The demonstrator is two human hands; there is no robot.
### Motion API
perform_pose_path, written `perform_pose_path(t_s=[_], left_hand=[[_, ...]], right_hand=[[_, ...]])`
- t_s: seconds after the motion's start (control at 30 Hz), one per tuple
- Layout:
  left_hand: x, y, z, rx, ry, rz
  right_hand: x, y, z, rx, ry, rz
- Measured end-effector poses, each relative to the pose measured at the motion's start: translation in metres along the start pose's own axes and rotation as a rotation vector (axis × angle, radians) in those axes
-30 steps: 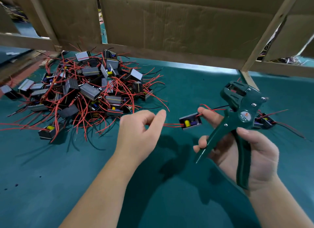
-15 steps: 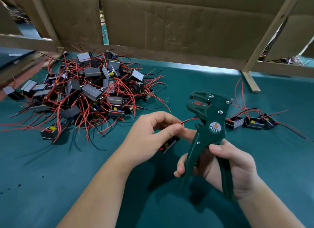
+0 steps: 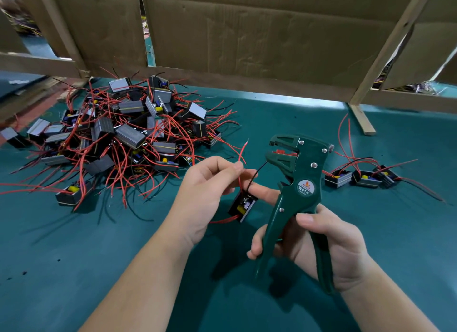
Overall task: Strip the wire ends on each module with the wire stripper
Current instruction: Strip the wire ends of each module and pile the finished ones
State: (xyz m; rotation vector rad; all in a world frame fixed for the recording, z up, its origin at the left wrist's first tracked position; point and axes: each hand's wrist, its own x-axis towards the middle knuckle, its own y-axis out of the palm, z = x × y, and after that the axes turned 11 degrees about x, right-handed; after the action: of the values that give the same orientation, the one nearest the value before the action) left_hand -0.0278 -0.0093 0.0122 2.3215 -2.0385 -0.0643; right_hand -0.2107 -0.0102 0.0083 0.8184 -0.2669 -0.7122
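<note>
Dead ahead, your left hand (image 3: 206,190) pinches the red wire (image 3: 240,156) above the module (image 3: 243,204); your right hand (image 3: 331,247) grips the wire stripper (image 3: 306,176) — feed the black wire (image 3: 257,174) toward two o'clock, into its mouth.

1. Left hand (image 3: 210,190): forearm bare, angled up from lower edge; thumb and forefinger pinch a thin red insulated wire (image 3: 243,153); other fingers curled
2. Right hand (image 3: 329,245): fingers and thumb wrapped round handles of dark green plastic wire stripper (image 3: 301,183); forefinger straight, pointing left
</note>
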Motion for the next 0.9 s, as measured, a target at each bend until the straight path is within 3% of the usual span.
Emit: perform_pose_path(t_s=[0.2, 0.33, 0.4, 0.5, 0.6, 0.9], left_hand=[[-0.001, 0.007, -0.001, -0.164, -0.051, 0.062], [-0.001, 0.006, 0.003, -0.055, 0.068, 0.102], [-0.002, 0.006, 0.004, -0.057, 0.097, 0.105], [-0.001, 0.003, 0.002, -0.158, 0.119, 0.079], [-0.001, -0.002, -0.001, -0.117, 0.167, 0.072], [-0.003, -0.006, -0.006, 0.149, 0.237, -0.003]], right_hand=[[-0.003, 0.000, 0.006, 0.011, -0.008, 0.076], [0.000, 0.007, 0.010, 0.276, -0.022, 0.248], [0.001, 0.005, 0.011, 0.314, -0.042, 0.163], [-0.001, 0.001, 0.012, 0.178, -0.086, -0.103], [-0.003, -0.002, 0.015, 0.119, -0.020, -0.209], [-0.008, 0.005, 0.010, -0.004, 0.229, 0.072]])
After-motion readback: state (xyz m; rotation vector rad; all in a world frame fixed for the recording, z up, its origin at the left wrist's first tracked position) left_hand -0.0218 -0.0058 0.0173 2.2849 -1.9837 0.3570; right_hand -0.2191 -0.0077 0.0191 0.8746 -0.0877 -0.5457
